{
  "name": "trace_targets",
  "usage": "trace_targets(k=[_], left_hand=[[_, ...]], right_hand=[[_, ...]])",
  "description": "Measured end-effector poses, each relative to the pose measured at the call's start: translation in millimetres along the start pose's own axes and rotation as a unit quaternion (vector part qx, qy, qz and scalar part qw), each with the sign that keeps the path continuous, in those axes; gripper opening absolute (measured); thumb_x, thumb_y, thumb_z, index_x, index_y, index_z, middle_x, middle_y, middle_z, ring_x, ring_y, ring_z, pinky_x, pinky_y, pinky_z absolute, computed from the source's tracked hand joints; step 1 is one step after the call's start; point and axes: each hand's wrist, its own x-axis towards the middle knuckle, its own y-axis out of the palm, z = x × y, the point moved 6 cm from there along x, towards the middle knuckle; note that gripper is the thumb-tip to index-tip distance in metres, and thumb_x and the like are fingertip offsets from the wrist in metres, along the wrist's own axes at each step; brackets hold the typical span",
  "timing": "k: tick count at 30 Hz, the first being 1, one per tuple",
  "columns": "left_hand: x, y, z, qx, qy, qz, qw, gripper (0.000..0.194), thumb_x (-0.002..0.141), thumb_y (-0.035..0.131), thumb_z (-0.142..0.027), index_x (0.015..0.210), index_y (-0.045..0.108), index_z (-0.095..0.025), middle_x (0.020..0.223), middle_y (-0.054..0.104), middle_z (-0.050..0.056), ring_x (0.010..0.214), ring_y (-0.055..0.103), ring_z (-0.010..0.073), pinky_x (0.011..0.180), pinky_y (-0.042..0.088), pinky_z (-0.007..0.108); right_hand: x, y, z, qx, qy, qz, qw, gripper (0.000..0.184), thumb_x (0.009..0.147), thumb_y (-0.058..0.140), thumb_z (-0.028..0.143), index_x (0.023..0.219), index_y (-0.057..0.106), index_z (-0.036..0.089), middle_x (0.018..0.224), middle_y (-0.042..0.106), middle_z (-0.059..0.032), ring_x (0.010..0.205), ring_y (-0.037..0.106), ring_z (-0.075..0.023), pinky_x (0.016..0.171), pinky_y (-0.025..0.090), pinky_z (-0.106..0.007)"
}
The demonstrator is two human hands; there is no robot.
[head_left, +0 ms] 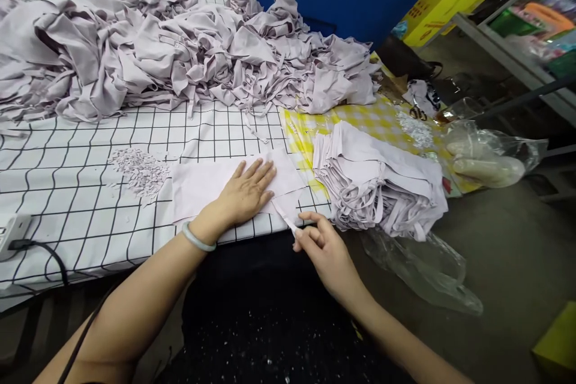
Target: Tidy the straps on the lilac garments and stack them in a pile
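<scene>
Hands apart from each other. The left hand (pixel 249 189) lies flat, fingers extended, pressing on a pale lilac cloth panel (pixel 202 183); a bracelet (pixel 198 241) is worn at that wrist. The right hand (pixel 323 245) is clamped, thumb against finger, on the near end of a narrow strip (pixel 283 215), which runs from the panel's near edge by the left hand. Whether the strip is attached to the panel cannot be told.

The panel is spread near the front edge of the surface (pixel 81 192), which is covered in white with a black grid. Left of the panel: a scatter of small cloth scraps (pixel 143 173). Right of the right hand: a stack of cloth pieces (pixel 382 174) — straps bunched at its near side — resting partly on a yellow checked sheet (pixel 360 115). Behind the panel, a large crumpled cloth heap (pixel 180 54) extends across the surface. Further right, a clear plastic bag (pixel 490 165) and scissors (pixel 418 113). At the left edge — a white power socket (pixel 15 231) with a black cable (pixel 47 252) plugged in.
</scene>
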Motion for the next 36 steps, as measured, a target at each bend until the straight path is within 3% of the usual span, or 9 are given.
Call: trace_targets(k=[6,10,14,18,21,26,30,33,36], left_hand=[[11,12.2,-1,0.015,-0.027,0.021,0.999,0.06,0.098,0.044,-0.039,0.154,0.035,-0.018,0.165,0.023,0.009,0.154,0.015,0.033,0.123,0.007,0.061],[-15,-25.6,22,-0.17,-0.027,-0.088,0.981,0.048,0.095,0.048,-0.03,0.14,0.052,-0.016,0.151,0.05,0.013,0.144,0.041,0.0273,0.12,0.03,0.05],[-102,-67.5,50,-0.251,-0.103,-0.312,0.911,0.027,0.09,0.049,-0.019,0.11,0.066,-0.016,0.116,0.07,0.01,0.111,0.065,0.0193,0.1,0.052,0.037],[-166,-46.9,27,-0.238,-0.048,-0.285,0.927,0.029,0.082,0.046,-0.004,0.096,0.068,-0.016,0.099,0.072,0.008,0.096,0.068,0.0168,0.088,0.057,0.034],[-185,-22.9,13,-0.21,0.005,-0.262,0.942,0.04,0.079,0.044,0.002,0.105,0.068,-0.017,0.108,0.072,0.011,0.105,0.067,0.0185,0.089,0.059,0.038],[-190,-10.2,6,-0.163,0.046,-0.273,0.947,0.038,0.087,0.05,-0.001,0.116,0.067,-0.02,0.119,0.068,0.013,0.115,0.063,0.0203,0.094,0.057,0.044],[-188,-9.1,3,-0.138,0.014,-0.29,0.947,0.017,0.091,0.062,-0.015,0.103,0.073,-0.024,0.117,0.069,0.01,0.111,0.064,0.0216,0.093,0.056,0.045],[-186,-9.5,1,-0.124,-0.013,-0.3,0.946,0.011,0.09,0.066,-0.019,0.096,0.074,-0.024,0.114,0.071,0.009,0.108,0.066,0.0231,0.094,0.054,0.047],[-185,-11.3,0,-0.123,-0.025,-0.3,0.946,0.01,0.089,0.066,-0.018,0.091,0.075,-0.023,0.112,0.071,0.009,0.106,0.066,0.0235,0.092,0.054,0.046]], right_hand=[[-11,-1,-64,0.153,0.003,-0.053,0.987,0.036,0.081,0.07,0.047,0.103,0.061,0.02,0.075,0.066,-0.0009,0.086,0.065,-0.0209,0.091,0.047,-0.037],[-14,-15,-76,0.173,-0.025,-0.16,0.972,0.029,0.079,0.072,0.042,0.101,0.066,0.024,0.105,0.07,-0.0045,0.104,0.063,-0.0209,0.097,0.047,-0.035],[-14,56,-57,0.049,-0.03,0.136,0.989,0.022,0.079,0.074,0.04,0.091,0.075,0.023,0.102,0.073,-0.0057,0.102,0.065,-0.0236,0.098,0.047,-0.037],[-5,148,-32,0.138,-0.007,0.295,0.945,0.035,0.068,0.082,0.041,0.098,0.074,0.023,0.114,0.072,-0.0051,0.114,0.063,-0.0224,0.105,0.043,-0.036],[-2,179,-23,0.152,0.006,0.344,0.927,0.033,0.072,0.078,0.049,0.089,0.074,0.02,0.098,0.074,-0.0046,0.104,0.065,-0.0212,0.103,0.043,-0.036],[-33,141,-13,-0.048,-0.094,0.37,0.923,0.033,0.091,0.06,0.047,0.078,0.073,0.021,0.095,0.073,-0.0048,0.099,0.065,-0.0223,0.099,0.043,-0.038],[-59,98,15,-0.169,-0.134,0.335,0.917,0.024,0.096,0.054,0.035,0.112,0.069,0.026,0.076,0.07,-0.001,0.078,0.064,-0.0201,0.085,0.048,-0.037],[-58,79,52,-0.149,-0.113,0.343,0.921,0.038,0.094,0.057,0.034,0.131,0.059,0.026,0.068,0.068,0.0006,0.063,0.06,-0.018,0.067,0.049,-0.033],[-42,74,89,-0.032,-0.053,0.413,0.909,0.027,0.092,0.059,0.042,0.104,0.073,0.022,0.077,0.074,-0.0065,0.074,0.068,-0.0217,0.07,0.053,-0.036]])
